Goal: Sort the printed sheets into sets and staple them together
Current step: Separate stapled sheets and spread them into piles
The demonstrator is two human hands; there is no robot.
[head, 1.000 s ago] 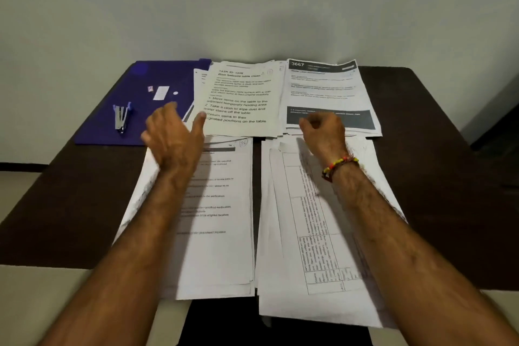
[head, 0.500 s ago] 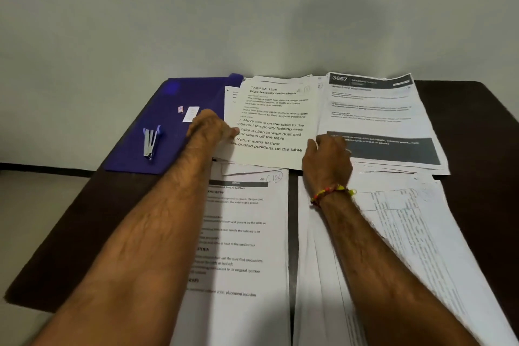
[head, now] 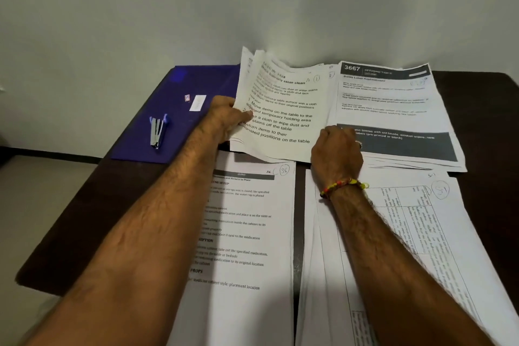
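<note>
A dark brown desk (head: 84, 233) stands against a pale wall and carries everything. On its far left lies a purple folder (head: 146, 135), flat, with one edge tucked under the paper beside it. Four stacks of printed sheets cover most of the rest: a far middle stack (head: 283, 121) with its left edge lifted off the surface, a far right stack (head: 393, 104) headed 3667, a near left stack (head: 247, 233), and a near right stack (head: 421, 233) printed with a table. A narrow strip of bare wood shows between the two near stacks.
</note>
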